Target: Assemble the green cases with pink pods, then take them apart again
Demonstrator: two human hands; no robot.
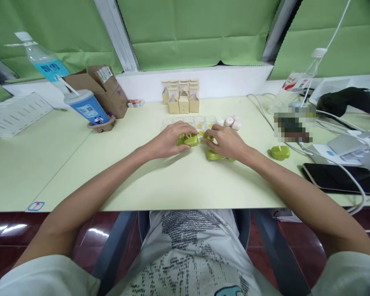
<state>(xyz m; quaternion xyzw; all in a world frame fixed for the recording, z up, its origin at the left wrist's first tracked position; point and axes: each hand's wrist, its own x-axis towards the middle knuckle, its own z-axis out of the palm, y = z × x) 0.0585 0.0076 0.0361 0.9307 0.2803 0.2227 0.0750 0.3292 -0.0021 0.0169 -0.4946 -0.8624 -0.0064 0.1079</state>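
It looks like an office: pale tabletop (179,181), laptop (342,144), cables (351,181), green window blinds (197,28).

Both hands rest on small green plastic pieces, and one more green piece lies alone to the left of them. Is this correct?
Not quite. The head view shows the lone green plastic piece lying to the right of the right hand, not left. The left hand too rests on green pieces.
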